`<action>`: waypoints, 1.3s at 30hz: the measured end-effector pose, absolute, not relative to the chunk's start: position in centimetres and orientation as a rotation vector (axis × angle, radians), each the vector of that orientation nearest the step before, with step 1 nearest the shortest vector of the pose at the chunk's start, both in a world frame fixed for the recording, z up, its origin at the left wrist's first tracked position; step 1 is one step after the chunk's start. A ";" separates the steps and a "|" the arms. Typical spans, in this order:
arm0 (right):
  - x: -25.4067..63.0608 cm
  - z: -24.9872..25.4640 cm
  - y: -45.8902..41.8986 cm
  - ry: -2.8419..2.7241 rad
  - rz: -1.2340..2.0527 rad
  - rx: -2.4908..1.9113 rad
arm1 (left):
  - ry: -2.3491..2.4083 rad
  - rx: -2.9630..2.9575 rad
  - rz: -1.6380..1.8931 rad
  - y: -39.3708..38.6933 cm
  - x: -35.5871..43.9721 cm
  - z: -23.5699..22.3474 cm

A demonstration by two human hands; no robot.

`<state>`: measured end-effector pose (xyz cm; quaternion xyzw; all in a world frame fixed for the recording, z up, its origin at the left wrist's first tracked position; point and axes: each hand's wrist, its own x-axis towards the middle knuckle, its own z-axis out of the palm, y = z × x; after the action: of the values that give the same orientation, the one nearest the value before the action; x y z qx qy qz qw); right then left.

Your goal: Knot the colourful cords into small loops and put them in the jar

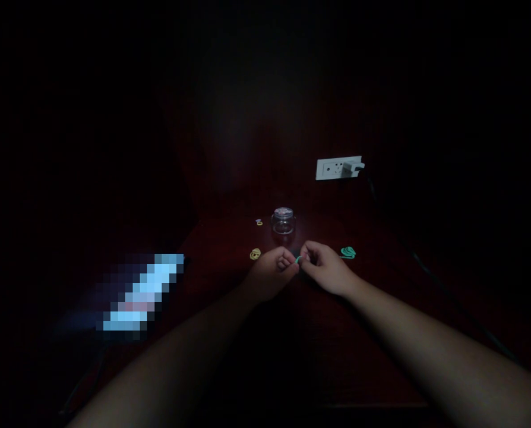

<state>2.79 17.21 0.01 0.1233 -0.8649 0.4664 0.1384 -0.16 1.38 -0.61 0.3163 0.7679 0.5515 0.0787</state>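
Both hands meet above the dark red table, pinching a thin green cord [298, 260] between them. My left hand [274, 267] is closed with thumb and fingertips on the cord's short visible end. Fingers of my right hand [323, 266] are bent in a pinch on the same cord, close to the left fingertips. To the right of that hand lies a small coil of green cord [348, 252], with a strand running toward the hand. A yellow cord coil [255, 254] rests just left of my left hand. The exact shape of the cord between the fingertips is too small to make out.
A clear lidded glass jar [283, 222] stands behind the hands, with small yellow and purple rings [259, 222] at its left. A bright pixelated screen [143, 294] is at left. A white wall socket [339, 168] holds a plug. A cable [465, 309] runs at right.
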 end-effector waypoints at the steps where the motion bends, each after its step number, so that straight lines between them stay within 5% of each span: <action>1: 2.7 0.0 17.2 -2.500 1.337 0.342 | 2.297 0.956 1.632 1.4 -0.1 -0.6; 39: 3.0 -0.1 17.3 -2.493 1.484 0.467 | 2.468 0.896 1.674 1.4 -0.7 -0.4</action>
<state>2.96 17.27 -0.09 0.1581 -0.8439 0.5025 0.1012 -0.75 1.36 -0.39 0.2877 0.7925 0.5376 0.0136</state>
